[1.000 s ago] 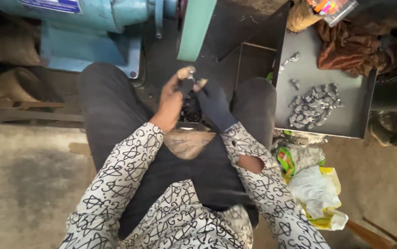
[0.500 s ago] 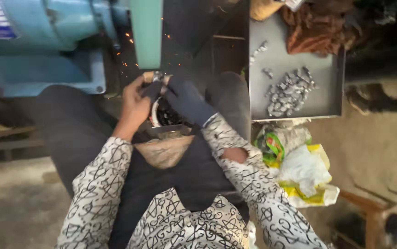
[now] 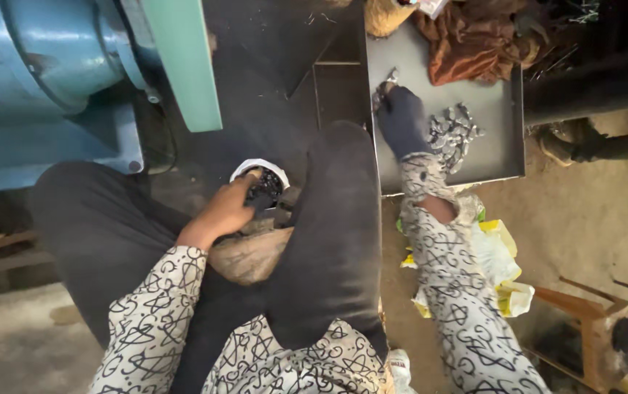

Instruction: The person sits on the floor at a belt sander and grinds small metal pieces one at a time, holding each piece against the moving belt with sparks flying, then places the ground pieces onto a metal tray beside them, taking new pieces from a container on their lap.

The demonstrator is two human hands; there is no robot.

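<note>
Workshop floor, grinder (image 3: pixel 51 66) behind. Hands parted since: left (image 3: pixel 228 211) fingers dip into bowl (image 3: pixel 259 173); gloved right (image 3: pixel 401 120) lies on tray (image 3: pixel 500 157), grip unclear.

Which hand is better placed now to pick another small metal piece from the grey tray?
The right hand. It wears a dark glove and already rests on the tray, beside the pile of metal pieces. The left hand reaches into the small white-rimmed container between the knees.
</note>
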